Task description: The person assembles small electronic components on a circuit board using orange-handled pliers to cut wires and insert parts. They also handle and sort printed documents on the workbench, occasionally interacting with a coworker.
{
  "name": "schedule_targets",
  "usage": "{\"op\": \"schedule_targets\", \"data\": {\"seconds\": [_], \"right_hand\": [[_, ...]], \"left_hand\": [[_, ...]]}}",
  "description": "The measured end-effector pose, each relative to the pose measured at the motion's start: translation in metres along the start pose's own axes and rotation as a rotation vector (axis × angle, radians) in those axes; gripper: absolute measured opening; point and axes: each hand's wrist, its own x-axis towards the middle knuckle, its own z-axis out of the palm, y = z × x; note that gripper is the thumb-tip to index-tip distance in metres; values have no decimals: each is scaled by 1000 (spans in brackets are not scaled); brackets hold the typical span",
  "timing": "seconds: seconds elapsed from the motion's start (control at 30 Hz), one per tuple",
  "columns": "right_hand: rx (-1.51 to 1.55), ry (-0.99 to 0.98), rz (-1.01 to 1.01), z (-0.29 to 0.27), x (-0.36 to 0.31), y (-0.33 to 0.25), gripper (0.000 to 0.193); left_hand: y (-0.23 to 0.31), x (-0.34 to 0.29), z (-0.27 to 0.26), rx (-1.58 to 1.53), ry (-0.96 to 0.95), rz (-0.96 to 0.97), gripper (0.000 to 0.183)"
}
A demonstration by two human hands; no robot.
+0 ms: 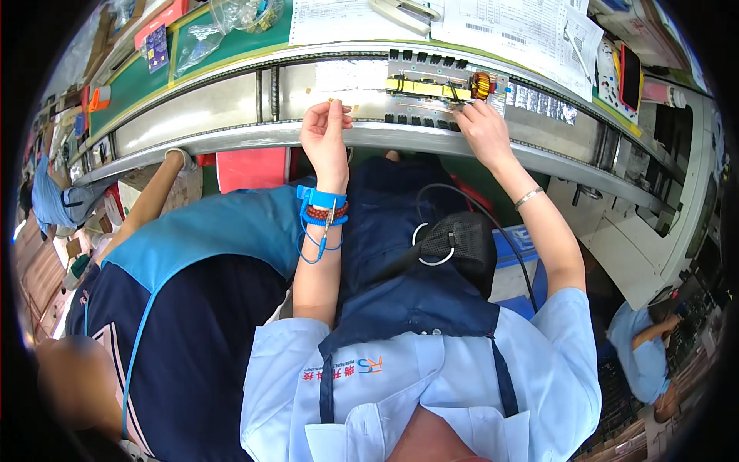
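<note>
A circuit board (431, 90) lies on the metal conveyor track in front of me. It carries a long yellow-wrapped part (423, 88), black parts along both long edges and a copper-wound ring coil (483, 85) at its right end. My right hand (485, 132) is at the board's near edge just below the coil, fingers bent together; whatever they grip is hidden. Left of the board, my left hand (326, 135) is raised over the track with thumb and fingers pinched. Small amber bits show by its fingertips, too small to name. A blue wrist strap circles that wrist.
Printed papers (500, 38) and a pale handheld tool (404, 14) lie beyond the track. A black-and-red device (630, 77) sits at the far right. Close on my left is a co-worker (192, 308) in a blue apron, one arm reaching to the track's metal rail (231, 140).
</note>
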Motion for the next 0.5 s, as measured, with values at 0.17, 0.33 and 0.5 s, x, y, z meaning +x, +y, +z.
{"op": "schedule_targets", "data": {"seconds": [0.17, 0.33, 0.5], "right_hand": [[-101, -34, -38, 6, -2, 1, 10], [-134, -92, 87, -3, 0, -15, 16], [129, -108, 331, -30, -23, -35, 11]], "left_hand": [[1, 2, 0, -7, -12, -1, 12], [0, 3, 1, -6, -26, -14, 11], [-3, 4, -6, -1, -25, -33, 11]]}}
